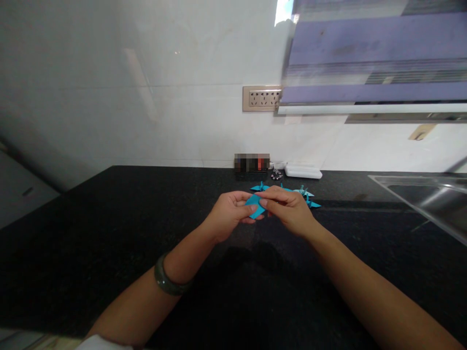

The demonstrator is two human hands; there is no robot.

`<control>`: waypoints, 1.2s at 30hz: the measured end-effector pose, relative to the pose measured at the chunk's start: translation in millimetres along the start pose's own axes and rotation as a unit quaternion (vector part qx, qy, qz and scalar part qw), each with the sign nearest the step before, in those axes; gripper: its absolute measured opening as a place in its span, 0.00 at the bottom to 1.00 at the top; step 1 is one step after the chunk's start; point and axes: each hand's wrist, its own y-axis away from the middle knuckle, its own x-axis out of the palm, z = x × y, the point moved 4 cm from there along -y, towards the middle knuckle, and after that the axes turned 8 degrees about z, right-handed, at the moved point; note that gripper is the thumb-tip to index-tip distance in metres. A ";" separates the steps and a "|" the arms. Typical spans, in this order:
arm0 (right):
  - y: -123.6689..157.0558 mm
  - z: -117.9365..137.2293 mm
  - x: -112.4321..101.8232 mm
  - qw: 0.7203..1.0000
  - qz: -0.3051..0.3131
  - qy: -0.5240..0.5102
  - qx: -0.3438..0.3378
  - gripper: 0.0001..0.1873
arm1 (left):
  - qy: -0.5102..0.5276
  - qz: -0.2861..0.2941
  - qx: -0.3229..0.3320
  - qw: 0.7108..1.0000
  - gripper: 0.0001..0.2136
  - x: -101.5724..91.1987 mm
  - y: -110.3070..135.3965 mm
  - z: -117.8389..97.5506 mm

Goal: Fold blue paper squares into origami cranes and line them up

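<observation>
A small piece of folded blue paper (256,210) is held up over the dark countertop between both hands. My left hand (231,212) grips its left side, thumb on the front face and fingers behind. At its upper right, my right hand (290,208) pinches the paper between thumb and fingers. Just beyond the hands, several folded blue paper cranes (305,192) stand on the counter, partly hidden by my right hand. A small red bit shows below my right fingers; I cannot make out what it is.
Against the tiled wall stand a blurred dark box (251,163), a small black-and-white item (276,174) and a white elongated object (303,171). A metal sink (430,194) is set into the countertop (109,233) at right. Above are a socket panel (263,98) and a purple blind (365,53).
</observation>
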 end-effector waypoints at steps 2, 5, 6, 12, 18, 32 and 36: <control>0.4 5.4 -1.1 0.996 0.012 0.061 -0.058 0.13 | 0.016 0.000 -0.007 1.000 0.11 -0.8 -0.2 0.7; 1.2 11.5 -1.8 0.982 0.032 0.140 -0.119 0.17 | 0.034 0.012 -0.012 0.999 0.10 -0.7 -0.4 0.8; 1.3 12.7 -2.3 0.979 0.034 0.155 -0.129 0.18 | 0.039 0.022 -0.013 0.999 0.10 -0.1 -0.5 0.6; 1.6 15.5 -3.8 0.974 0.040 0.173 -0.141 0.15 | 0.084 0.060 -0.042 0.994 0.12 1.7 -0.2 2.8; 0.6 5.3 -1.1 0.996 -0.050 0.079 -0.012 0.12 | 0.077 0.063 -0.023 0.995 0.09 1.2 -2.6 4.9; 0.1 4.0 -1.6 0.995 -0.040 0.005 0.092 0.09 | 0.082 -0.051 0.046 0.994 0.10 5.3 0.3 2.3; -0.5 4.2 -3.7 0.996 -0.028 0.042 0.072 0.11 | 0.052 -0.050 0.034 0.997 0.13 3.3 0.1 1.8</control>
